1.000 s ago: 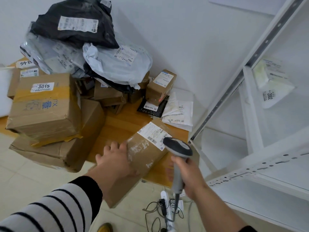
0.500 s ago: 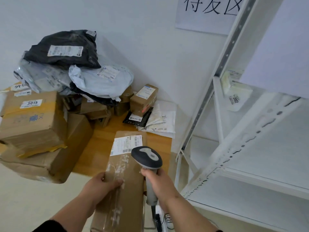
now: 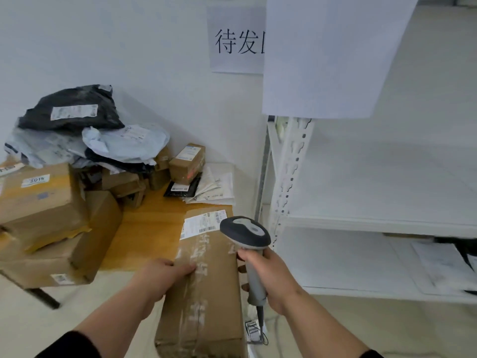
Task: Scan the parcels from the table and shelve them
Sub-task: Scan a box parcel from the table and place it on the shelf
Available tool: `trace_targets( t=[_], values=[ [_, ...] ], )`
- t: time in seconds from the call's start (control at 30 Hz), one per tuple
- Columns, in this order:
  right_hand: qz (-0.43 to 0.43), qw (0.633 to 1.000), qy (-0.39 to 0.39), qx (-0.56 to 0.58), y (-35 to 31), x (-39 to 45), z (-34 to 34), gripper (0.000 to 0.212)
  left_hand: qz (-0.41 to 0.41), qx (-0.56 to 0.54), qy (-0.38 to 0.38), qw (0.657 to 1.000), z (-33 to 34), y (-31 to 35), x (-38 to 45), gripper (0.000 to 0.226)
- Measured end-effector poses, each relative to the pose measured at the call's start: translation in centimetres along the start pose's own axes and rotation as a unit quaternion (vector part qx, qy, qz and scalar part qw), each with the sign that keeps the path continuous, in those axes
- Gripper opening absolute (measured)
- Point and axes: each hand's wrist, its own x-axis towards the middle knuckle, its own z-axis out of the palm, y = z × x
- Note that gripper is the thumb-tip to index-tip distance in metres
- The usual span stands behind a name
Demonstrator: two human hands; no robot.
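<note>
One long box [image 3: 206,288] sticks out over the worktop [image 3: 144,228] edge. The left hand [image 3: 161,276] holds its side, fingers curled on top. The right hand [image 3: 268,277] grips one scanner [image 3: 245,232] just above the box's label [image 3: 204,223].

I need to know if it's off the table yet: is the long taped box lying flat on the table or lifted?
Partly lifted: the box juts past the table edge, gripped by the left hand.

I see a long brown cardboard parcel [image 3: 206,288] with clear tape and a white label, overhanging the table's [image 3: 144,233] near right corner. More boxes [image 3: 44,202] and poly mailers [image 3: 124,143] are heaped along its back and left edges.
</note>
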Motion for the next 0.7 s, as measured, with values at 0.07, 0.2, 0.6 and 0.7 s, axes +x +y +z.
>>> trace_targets(
  t=[0.07, 0.2, 0.6, 0.7],
  values=[
    [-0.005, 1.0, 0.022, 0.007, 0.8, -2.7, -1.4, 0.048, 0.011, 0.014, -0.013, 1.0, 1.0, -0.2, -2.1, 0.057],
    [-0.009, 0.996, 0.082, 0.047, 2.0, -7.6, -5.2, 0.025, 0.043, 0.041, -0.059, 0.996, 4.1, 1.0, -6.1, 0.05],
    [-0.114, 0.973, 0.157, 0.124, -0.9, -13.6, -18.1, 0.026, 0.187, 0.06, -0.153, 0.969, 15.5, 9.8, -12.7, 0.036],
    [-0.123, 0.97, 0.17, 0.124, -2.5, -11.5, -21.3, 0.026, 0.218, 0.038, -0.158, 0.962, 18.3, 12.8, -12.1, 0.036]
  ],
)
